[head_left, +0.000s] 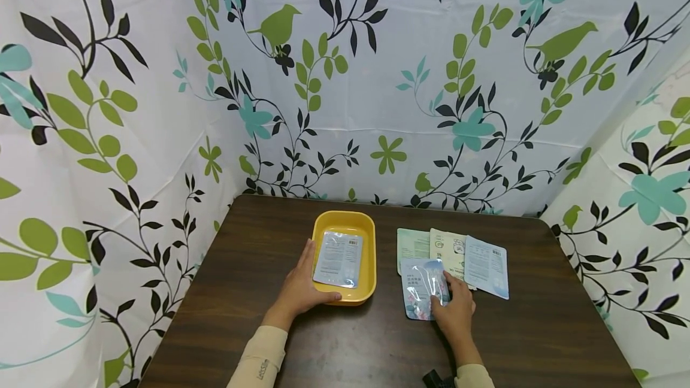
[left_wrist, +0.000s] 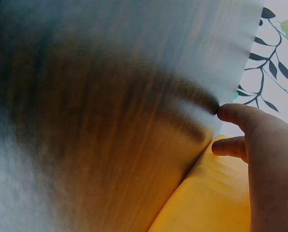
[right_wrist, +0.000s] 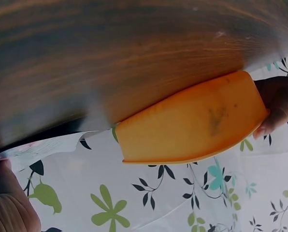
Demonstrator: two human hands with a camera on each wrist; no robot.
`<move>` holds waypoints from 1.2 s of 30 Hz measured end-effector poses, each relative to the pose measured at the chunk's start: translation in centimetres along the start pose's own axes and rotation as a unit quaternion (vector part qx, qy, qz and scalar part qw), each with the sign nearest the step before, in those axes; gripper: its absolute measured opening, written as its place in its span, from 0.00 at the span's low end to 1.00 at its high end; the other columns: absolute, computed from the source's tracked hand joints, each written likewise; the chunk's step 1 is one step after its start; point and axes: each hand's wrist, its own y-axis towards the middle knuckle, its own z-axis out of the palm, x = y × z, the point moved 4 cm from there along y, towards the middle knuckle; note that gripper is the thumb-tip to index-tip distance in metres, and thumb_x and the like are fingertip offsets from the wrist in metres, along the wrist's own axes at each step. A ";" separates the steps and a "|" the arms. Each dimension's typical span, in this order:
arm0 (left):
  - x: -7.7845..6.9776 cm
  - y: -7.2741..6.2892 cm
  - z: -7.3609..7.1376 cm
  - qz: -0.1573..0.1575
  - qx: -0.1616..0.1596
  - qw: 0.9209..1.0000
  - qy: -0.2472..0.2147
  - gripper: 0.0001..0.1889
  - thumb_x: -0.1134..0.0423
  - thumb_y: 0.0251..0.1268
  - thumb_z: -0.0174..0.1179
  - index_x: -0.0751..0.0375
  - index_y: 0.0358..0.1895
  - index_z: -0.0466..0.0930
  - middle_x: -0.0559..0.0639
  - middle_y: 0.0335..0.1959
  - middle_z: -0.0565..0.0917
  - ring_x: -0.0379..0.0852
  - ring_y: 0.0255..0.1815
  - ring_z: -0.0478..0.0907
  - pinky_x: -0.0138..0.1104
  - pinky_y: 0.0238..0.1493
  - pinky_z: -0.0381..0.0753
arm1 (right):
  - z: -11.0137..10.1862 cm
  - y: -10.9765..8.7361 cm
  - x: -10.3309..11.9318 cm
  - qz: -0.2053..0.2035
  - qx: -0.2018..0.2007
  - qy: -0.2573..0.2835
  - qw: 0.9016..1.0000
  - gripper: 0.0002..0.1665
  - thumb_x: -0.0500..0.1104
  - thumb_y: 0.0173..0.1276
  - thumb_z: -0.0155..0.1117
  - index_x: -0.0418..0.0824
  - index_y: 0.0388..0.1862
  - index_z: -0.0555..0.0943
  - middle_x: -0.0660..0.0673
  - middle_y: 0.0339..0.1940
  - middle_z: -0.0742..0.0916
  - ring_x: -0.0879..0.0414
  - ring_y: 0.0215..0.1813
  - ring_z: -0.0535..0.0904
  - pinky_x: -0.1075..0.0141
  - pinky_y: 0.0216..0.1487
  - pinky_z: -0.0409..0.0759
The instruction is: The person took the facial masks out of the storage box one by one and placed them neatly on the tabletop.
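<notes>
A yellow plastic tray [head_left: 368, 292] stands on the table, with a silver-white sachet [head_left: 338, 259] lying flat inside it. My left hand [head_left: 303, 283] rests along the tray's left side, fingers straight and thumb at the near rim. In the left wrist view, the left hand [left_wrist: 272, 150] touches the yellow tray [left_wrist: 202, 203]. To the right, my right hand [head_left: 455, 310] pinches a shiny blue-and-pink sachet [head_left: 420, 292] at its right edge. In the right wrist view, this sachet [right_wrist: 47, 150] is seen nearly edge-on, between the right hand [right_wrist: 11, 203] and the tray [right_wrist: 192, 121].
Behind the held sachet, a green packet [head_left: 413, 243], a cream packet [head_left: 447, 247] and a pale blue packet [head_left: 487, 265] lie partly overlapped. Dark wooden tabletop [head_left: 345, 352] surrounds them. A patterned curtain [head_left: 345, 76] hangs beyond the table's back edge.
</notes>
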 end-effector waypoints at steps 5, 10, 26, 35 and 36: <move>0.0 0.0 0.1 0.002 -0.002 1.000 -0.003 0.77 0.30 0.29 0.81 0.43 0.85 0.38 0.42 0.87 0.43 0.65 0.77 0.64 0.63 0.72 0.65 | -0.2 -0.2 0.1 -0.002 -0.020 0.016 1.000 0.41 0.33 0.54 0.70 0.37 0.70 0.74 0.34 0.62 0.79 0.38 0.62 0.72 0.38 0.66 0.55; 0.1 0.0 0.2 0.003 -0.003 1.000 -0.004 0.77 0.30 0.29 0.81 0.43 0.85 0.38 0.42 0.87 0.43 0.65 0.78 0.63 0.64 0.73 0.64 | -0.5 -0.4 0.3 -0.006 -0.057 0.056 0.997 0.37 0.33 0.56 0.69 0.34 0.67 0.75 0.34 0.57 0.81 0.41 0.59 0.74 0.42 0.63 0.59; 0.2 0.2 0.1 0.008 -0.014 1.000 -0.005 0.77 0.33 0.29 0.83 0.45 0.85 0.39 0.44 0.87 0.44 0.66 0.76 0.65 0.63 0.71 0.67 | -1.7 0.7 1.5 0.037 -0.102 0.137 0.985 0.30 0.31 0.66 0.64 0.32 0.68 0.74 0.32 0.58 0.80 0.41 0.57 0.74 0.55 0.58 0.68; 0.3 0.2 0.1 0.003 -0.009 1.000 -0.005 0.78 0.32 0.29 0.82 0.44 0.85 0.38 0.42 0.87 0.43 0.65 0.78 0.63 0.64 0.72 0.66 | -3.1 2.3 4.5 0.029 -0.101 0.206 0.973 0.31 0.34 0.72 0.64 0.37 0.73 0.71 0.35 0.63 0.77 0.43 0.62 0.72 0.53 0.66 0.68; 0.3 0.2 0.1 0.002 -0.008 1.000 -0.005 0.78 0.32 0.29 0.82 0.44 0.85 0.38 0.42 0.87 0.42 0.65 0.78 0.63 0.63 0.72 0.65 | -3.2 2.6 5.1 0.021 -0.103 0.214 0.971 0.31 0.34 0.71 0.64 0.37 0.73 0.71 0.35 0.63 0.77 0.44 0.61 0.73 0.53 0.67 0.69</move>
